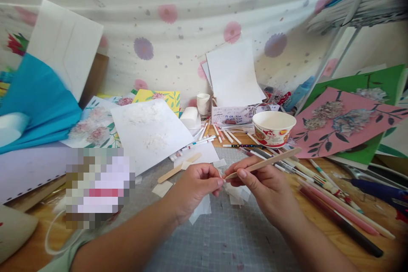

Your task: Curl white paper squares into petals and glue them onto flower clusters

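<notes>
My right hand (259,178) is closed around a wooden craft stick (270,161), which slants up to the right. The stick's lower end meets the fingertips of my left hand (200,182). That hand is pinched shut, and a tiny whitish bit shows at its fingertips, too small to name. Beneath both hands lie small white paper pieces (201,211) on a grey cutting mat (204,248). A second craft stick (174,172) rests on the mat to the left, partly over a white sheet.
A paper bowl (273,129) stands behind my right hand. Pens and markers (344,208) spread along the right. At left, a white sheet (149,136) bears pale crumpled bits. Flower pictures on pink card (321,131) lean at right; a glue gun (379,193) lies nearby.
</notes>
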Available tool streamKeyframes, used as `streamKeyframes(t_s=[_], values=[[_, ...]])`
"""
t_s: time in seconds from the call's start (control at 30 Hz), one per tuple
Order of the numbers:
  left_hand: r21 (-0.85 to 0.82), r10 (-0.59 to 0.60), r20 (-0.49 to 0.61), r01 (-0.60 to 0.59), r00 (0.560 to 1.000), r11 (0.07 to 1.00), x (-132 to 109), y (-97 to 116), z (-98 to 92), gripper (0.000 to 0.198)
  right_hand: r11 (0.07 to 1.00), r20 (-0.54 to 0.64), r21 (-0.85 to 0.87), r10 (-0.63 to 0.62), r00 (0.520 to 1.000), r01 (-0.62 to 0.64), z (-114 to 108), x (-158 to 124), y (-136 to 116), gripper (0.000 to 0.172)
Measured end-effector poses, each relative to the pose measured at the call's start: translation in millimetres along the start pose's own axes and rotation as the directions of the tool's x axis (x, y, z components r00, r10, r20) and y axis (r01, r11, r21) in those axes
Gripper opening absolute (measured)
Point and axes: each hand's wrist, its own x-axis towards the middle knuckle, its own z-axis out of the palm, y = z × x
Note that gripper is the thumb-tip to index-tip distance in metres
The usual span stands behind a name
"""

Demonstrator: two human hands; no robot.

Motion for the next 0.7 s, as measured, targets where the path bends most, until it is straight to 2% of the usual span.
streamKeyframes(t_s=[0.13,0.37,0.53,0.7], values=[[-0.028,-0.011,0.007,0.011,1.000,1.000,-1,1,2.4,0.015,0.998,0.004,-0.033,-0.050,0.999,0.050,0,-1,2,0.011],[-0.086,-0.056,-0.076,0.050,0.995,0.995,-1,-2,7.7,0.017,0.980,0.008,-0.153,-0.127,0.992,0.126,1,-2,8,0.008],[0.000,-0.075,-0.044,0.075,0.996,0.997,-1,0,4.5,0.013,0.971,-0.072,-0.216,-0.120,0.990,0.102,-6,3,12,0.016],[0.128,-0.069,0.025,0.065,0.997,0.990,1,2,-1.8,0.010,0.930,-0.134,-0.367,-0.088,0.987,0.033,-23,10,25,0.021]])
